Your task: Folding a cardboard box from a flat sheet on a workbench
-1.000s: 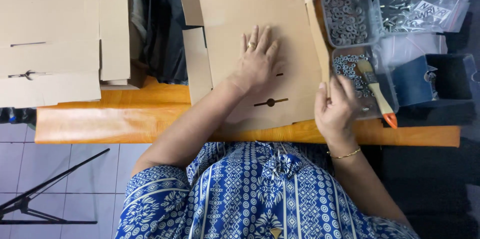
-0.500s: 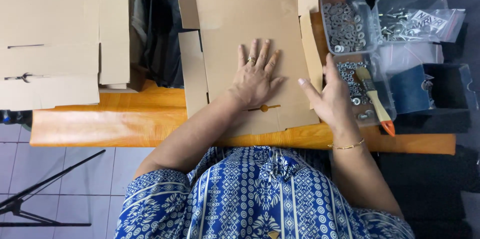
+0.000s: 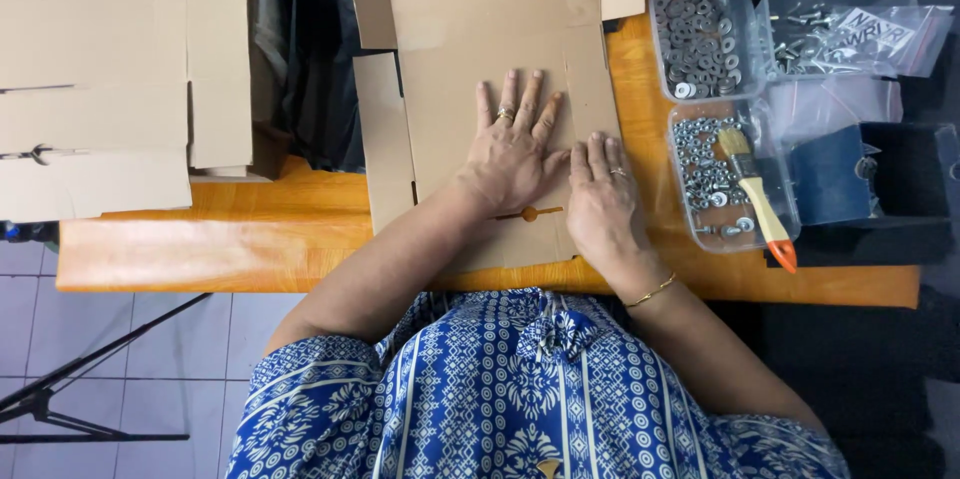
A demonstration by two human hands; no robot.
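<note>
My left hand [image 3: 512, 154] lies flat, fingers spread, on the flattened cardboard box blank [image 3: 490, 69] in front of me; its grip is open and holds nothing, palm pressing the card. My right hand [image 3: 603, 201] lies flat too, just beside the left one and touching it at the thumb, on the blank's right edge, fingers straight, grip open and holding nothing. The blank lies unfolded on the orange wooden table [image 3: 200, 239], its side flaps sticking out to the left and its near edge reaching the table's front edge.

To the right of my right hand stand clear plastic containers. The far one [image 3: 700, 29] is filled with metal washers. The nearer one [image 3: 725, 179] holds smaller washers or nuts, I cannot tell which, and a paintbrush [image 3: 755, 199] with a pale wooden handle and orange tip lies across it, bristles pointing away from me. Farther right, another clear container [image 3: 835, 19] holds a plastic bag of screws or bolts. A dark tray [image 3: 880, 184] sits near the table's right end.

A stack of more flat cardboard blanks [image 3: 95, 69] lies at the far left, well apart from my hands.
</note>
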